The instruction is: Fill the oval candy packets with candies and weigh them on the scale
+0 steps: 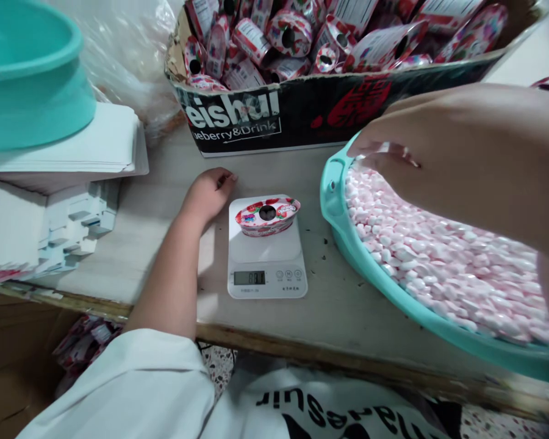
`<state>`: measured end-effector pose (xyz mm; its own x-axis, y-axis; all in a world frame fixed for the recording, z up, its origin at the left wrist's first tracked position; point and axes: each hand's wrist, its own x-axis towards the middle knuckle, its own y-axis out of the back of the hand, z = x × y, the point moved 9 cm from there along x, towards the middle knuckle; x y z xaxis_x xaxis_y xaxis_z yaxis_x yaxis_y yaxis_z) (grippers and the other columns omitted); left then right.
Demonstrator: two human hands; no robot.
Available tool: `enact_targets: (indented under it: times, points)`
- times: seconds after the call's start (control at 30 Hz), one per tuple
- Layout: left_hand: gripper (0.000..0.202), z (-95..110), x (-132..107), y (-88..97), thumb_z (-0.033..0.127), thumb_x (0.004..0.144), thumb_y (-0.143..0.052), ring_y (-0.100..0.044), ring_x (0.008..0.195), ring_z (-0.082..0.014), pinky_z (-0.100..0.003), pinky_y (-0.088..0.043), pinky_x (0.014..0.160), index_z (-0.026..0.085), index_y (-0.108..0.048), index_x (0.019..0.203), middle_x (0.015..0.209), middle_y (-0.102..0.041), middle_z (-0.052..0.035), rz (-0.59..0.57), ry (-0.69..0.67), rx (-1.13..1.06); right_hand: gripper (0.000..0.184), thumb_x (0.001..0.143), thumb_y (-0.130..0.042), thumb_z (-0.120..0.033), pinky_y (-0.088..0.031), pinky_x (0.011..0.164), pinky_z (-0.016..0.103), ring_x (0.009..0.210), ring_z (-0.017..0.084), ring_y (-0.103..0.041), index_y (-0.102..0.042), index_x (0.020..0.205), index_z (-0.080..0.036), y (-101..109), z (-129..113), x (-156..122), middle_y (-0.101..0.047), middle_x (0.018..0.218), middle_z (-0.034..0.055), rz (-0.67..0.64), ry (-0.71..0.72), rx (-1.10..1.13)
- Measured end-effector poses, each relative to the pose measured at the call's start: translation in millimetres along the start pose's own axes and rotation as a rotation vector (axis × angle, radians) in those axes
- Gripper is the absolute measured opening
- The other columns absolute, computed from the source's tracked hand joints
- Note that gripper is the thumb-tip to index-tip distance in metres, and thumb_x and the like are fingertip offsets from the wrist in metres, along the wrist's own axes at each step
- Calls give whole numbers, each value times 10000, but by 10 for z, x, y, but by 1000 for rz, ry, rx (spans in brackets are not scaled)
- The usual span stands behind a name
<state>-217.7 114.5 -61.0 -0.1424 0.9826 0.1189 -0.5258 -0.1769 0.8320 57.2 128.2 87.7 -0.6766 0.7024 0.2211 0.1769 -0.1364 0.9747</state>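
Packet (pixel 266 230) rests hole-up on the scale (pixel 266 251), near the middle of the desk (pixel 322 299); the display (pixel 250 278) is too blurred to read surely. Work on this one seems midway: it is on the scale, its hole uncovered. Beside it, sweets (pixel 416 256) cover the basin (pixel 360 261), so plenty seems left. The left hand (pixel 205 195) is just beside the scale's far corner, fingers curled, no object showing; how tightly they close is unclear. The right hand (pixel 402 131) reaches over the basin, fingers bent and partly hidden; whether they grip anything cannot be told. Farther off, more packets (pixel 251 39) heap the carton (pixel 297 116), done or not, unclear.
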Motion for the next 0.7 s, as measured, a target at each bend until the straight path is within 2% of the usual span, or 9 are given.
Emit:
enact_targets:
  times: [0.13, 0.23, 0.3, 0.33, 0.43, 0.5, 0.57, 0.63, 0.7]
  points:
    - [415, 3, -1, -2, 491, 947, -472, -627, 846, -235, -342, -471, 785, 151, -710, 973, 954, -735, -116, -12, -14, -3, 332, 1000, -457, -227, -531, 975, 447, 1150, 299, -629, -691, 1206, -114, 10, -403, -1, -551, 1417, 196, 81, 162, -3]
    - [428, -5, -1, -15, 505, 945, -450, -651, 905, -261, -356, -482, 823, 166, -707, 993, 994, -743, -127, -49, 10, -3, 491, 970, -605, -284, -451, 1122, 515, 1333, 315, -556, -559, 1447, -176, -298, -854, -24, -495, 1539, 167, 44, 332, 94]
    - [430, -21, 10, -29, 509, 942, -441, -662, 934, -272, -365, -492, 852, 175, -703, 1008, 1028, -748, -132, -75, 35, -6, 608, 932, -686, -340, -446, 1125, 490, 1287, 305, -592, -514, 1486, -159, -610, -1093, -28, -572, 1461, 170, -82, 431, 56]
    - [429, -22, 21, -32, 507, 939, -438, -665, 944, -279, -372, -496, 864, 176, -702, 1009, 1041, -750, -137, -80, 37, -5, 536, 948, -654, -286, -503, 1036, 420, 1148, 259, -662, -538, 1453, -152, -712, -1157, -19, -656, 1330, 143, -136, 447, 48]
    - [413, 0, 52, -30, 492, 926, -443, -678, 946, -295, -385, -509, 862, 182, -707, 996, 1036, -757, -142, -82, 11, -3, 406, 974, -517, -134, -522, 794, 290, 910, 175, -686, -600, 1370, -164, -603, -1197, 15, -712, 1121, 57, -169, 440, 19]
    - [385, 20, 42, -13, 482, 913, -462, -691, 904, -298, -383, -521, 813, 195, -712, 971, 990, -764, -130, -82, -1, -3, 408, 975, -488, -129, -504, 735, 269, 916, 161, -679, -608, 1360, -186, -210, -1060, -9, -706, 1153, 45, -110, 361, 42]
    - [362, 63, -9, 68, 478, 901, -481, -691, 846, -308, -391, -523, 760, 201, -712, 936, 927, -757, -131, -45, 0, 11, 384, 972, -526, -201, -488, 674, 255, 891, 152, -683, -614, 1346, -222, 298, -724, -149, -704, 1200, 48, -26, 211, 132]
    - [372, 183, -90, 258, 481, 916, -463, -680, 854, -313, -411, -526, 781, 198, -702, 953, 943, -739, -145, 64, -6, 30, 386, 988, -544, -288, -506, 696, 270, 920, 169, -691, -594, 1370, -263, 749, -171, -470, -696, 1250, 58, 64, 26, 128]
    - [391, 425, -170, 568, 488, 950, -440, -665, 875, -290, -413, -528, 845, 192, -679, 1037, 985, -717, -139, 270, -42, 16, 365, 994, -556, -406, -540, 728, 319, 961, 213, -703, -617, 1334, -290, 1019, 545, -967, -705, 1238, 81, 145, -167, 59]
